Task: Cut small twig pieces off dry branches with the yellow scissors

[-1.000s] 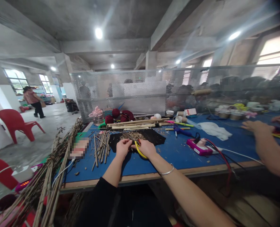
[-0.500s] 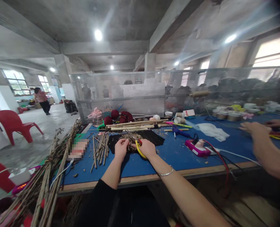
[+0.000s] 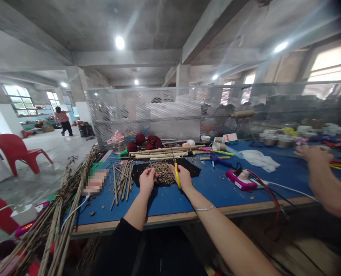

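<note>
A heap of short brown cut pieces (image 3: 163,173) lies on a black cloth (image 3: 191,167) on the blue table. My left hand (image 3: 147,179) is closed at the heap's left edge, fingertips pinched; whatever they hold is too small to name. On the right side of the heap, my right hand (image 3: 182,176) grips yellow-handled scissors (image 3: 176,174), whose blades point up and away. Cut sticks (image 3: 122,180) lie on the table left of the cloth.
Long dry stalks (image 3: 58,214) lean over the table's left end beside a phone (image 3: 95,181). Bamboo sticks (image 3: 158,155) and maroon yarn balls (image 3: 153,142) lie behind the cloth. A purple power strip (image 3: 241,181) sits right; another person's hand (image 3: 314,155) works beyond it.
My right hand has moved slightly right, and the scissors have swung upright, uncovering more of the heap. The person in the left background has moved right.
</note>
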